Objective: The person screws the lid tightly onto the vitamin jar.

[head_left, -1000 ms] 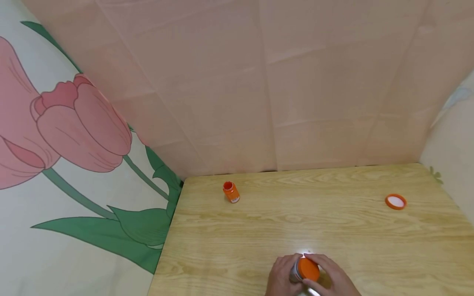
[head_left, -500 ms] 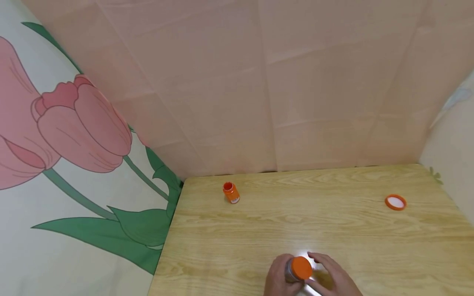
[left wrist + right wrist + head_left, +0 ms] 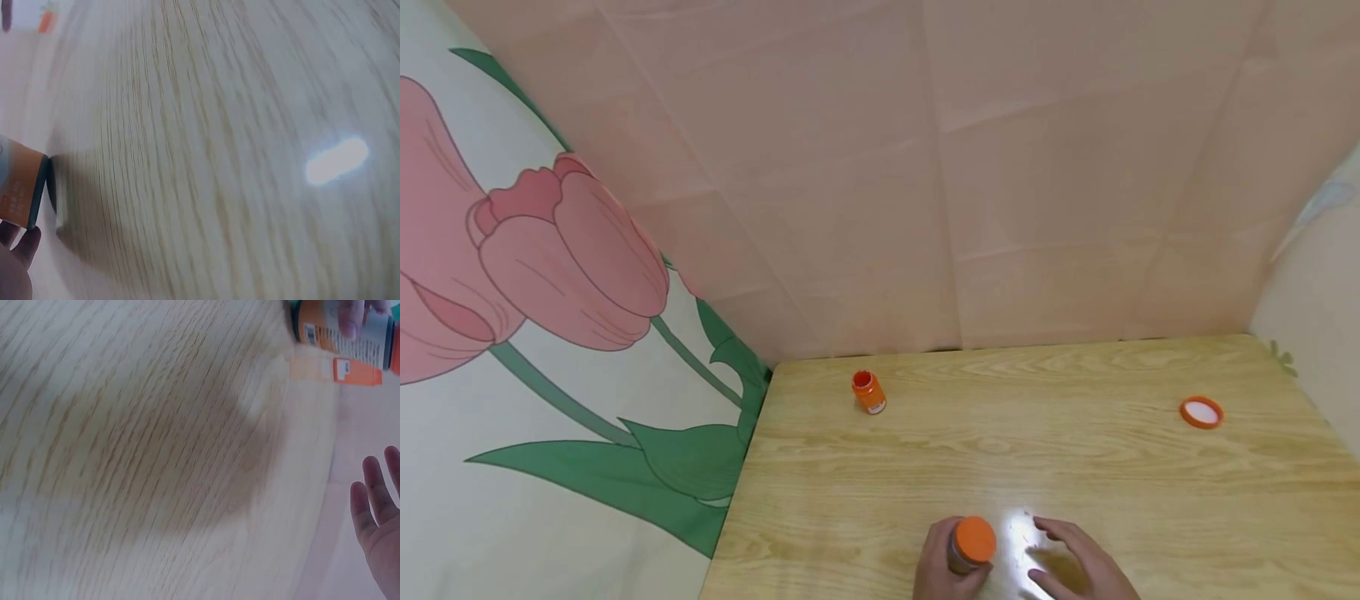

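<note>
Left fingers point(image 3: 940, 535) curled, right fingers point(image 3: 377, 487) apart

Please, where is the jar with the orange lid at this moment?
In the head view, the jar is near the bottom edge, right of centre, held in the left hand; the right hand is beside it without touching.

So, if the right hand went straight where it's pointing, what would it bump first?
The right hand would probably bump the orange-capped jar in the left hand first, though depth is unclear.
</note>
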`<state>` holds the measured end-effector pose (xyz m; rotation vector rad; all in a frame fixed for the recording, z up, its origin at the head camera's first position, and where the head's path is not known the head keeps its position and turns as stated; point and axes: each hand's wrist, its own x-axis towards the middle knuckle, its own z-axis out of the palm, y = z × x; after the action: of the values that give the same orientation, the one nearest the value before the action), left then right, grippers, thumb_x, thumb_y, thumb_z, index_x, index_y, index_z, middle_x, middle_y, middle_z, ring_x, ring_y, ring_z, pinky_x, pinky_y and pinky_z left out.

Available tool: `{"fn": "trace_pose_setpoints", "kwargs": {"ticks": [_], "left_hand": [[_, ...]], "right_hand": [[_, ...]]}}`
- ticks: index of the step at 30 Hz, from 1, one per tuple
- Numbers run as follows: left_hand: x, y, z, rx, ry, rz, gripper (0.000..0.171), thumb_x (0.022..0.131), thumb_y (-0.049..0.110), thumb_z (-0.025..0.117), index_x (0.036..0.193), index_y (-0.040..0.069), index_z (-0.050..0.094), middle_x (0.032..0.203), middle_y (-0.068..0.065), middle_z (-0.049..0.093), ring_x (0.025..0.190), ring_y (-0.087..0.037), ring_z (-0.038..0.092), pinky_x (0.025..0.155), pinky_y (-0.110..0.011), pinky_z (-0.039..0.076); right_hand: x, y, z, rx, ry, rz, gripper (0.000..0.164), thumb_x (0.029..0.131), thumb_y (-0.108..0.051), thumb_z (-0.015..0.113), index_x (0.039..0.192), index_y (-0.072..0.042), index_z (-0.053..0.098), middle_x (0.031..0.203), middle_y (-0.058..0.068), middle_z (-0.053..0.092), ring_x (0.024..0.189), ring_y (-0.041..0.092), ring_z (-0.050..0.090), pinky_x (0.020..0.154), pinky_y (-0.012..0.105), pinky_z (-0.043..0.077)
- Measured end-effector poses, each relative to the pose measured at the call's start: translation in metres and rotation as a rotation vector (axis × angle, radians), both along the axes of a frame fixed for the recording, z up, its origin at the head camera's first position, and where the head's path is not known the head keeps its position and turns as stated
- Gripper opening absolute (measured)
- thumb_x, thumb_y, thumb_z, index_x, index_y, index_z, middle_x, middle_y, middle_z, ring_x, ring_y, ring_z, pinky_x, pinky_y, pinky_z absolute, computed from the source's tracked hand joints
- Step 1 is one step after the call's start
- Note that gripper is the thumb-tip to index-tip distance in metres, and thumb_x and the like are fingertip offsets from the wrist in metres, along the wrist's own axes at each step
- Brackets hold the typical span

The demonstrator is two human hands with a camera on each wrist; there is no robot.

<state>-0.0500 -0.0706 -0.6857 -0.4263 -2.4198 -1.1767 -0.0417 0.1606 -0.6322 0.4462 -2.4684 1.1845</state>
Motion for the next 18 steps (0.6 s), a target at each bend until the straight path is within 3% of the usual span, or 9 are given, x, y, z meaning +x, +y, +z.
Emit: {"fn": "trace_pose_setpoints", "kwargs": {"ticks": [3,8,15,18], "left_hand": [[0.004,-0.008,0.005,-0.002,-0.107,0.041,0.069,0.073,0.031,0.088,0.131,0.015,0.056,0.116,0.006,0.064,0.102,-0.008,0.065,0.087,-0.030,0.055],[0.006,-0.021,0.011,0.000,-0.166,0.101,0.069,0.073,0.032,0.088,0.130,0.010,0.056,0.115,0.003,0.066,0.103,-0.010,0.067,0.089,-0.031,0.056],[0.007,-0.035,0.022,0.072,-0.418,0.197,0.068,0.075,0.031,0.086,0.131,0.012,0.054,0.121,0.004,0.065,0.112,-0.009,0.063,0.099,-0.034,0.051],[0.007,-0.042,0.018,0.084,-0.383,0.239,0.067,0.074,0.029,0.087,0.130,0.010,0.055,0.121,0.003,0.066,0.113,-0.010,0.064,0.099,-0.035,0.051]], "right_hand": [[0.002,0.001,0.001,-0.002,-0.025,-0.015,0.066,0.061,-0.015,0.093,0.122,-0.013,0.066,0.114,0.000,0.069,0.100,-0.001,0.060,0.088,-0.001,0.032],[0.006,0.002,0.003,0.000,-0.081,-0.054,0.063,0.063,-0.016,0.092,0.121,-0.016,0.067,0.113,-0.001,0.070,0.101,-0.008,0.056,0.085,-0.001,0.032],[0.007,0.002,0.002,-0.005,-0.082,-0.064,0.063,0.063,-0.015,0.092,0.120,-0.019,0.067,0.112,-0.004,0.070,0.098,-0.002,0.060,0.083,-0.001,0.034],[0.008,0.003,0.001,0.002,-0.091,-0.071,0.061,0.065,-0.016,0.091,0.120,-0.018,0.067,0.112,-0.007,0.069,0.099,-0.006,0.058,0.081,0.001,0.037]]}}
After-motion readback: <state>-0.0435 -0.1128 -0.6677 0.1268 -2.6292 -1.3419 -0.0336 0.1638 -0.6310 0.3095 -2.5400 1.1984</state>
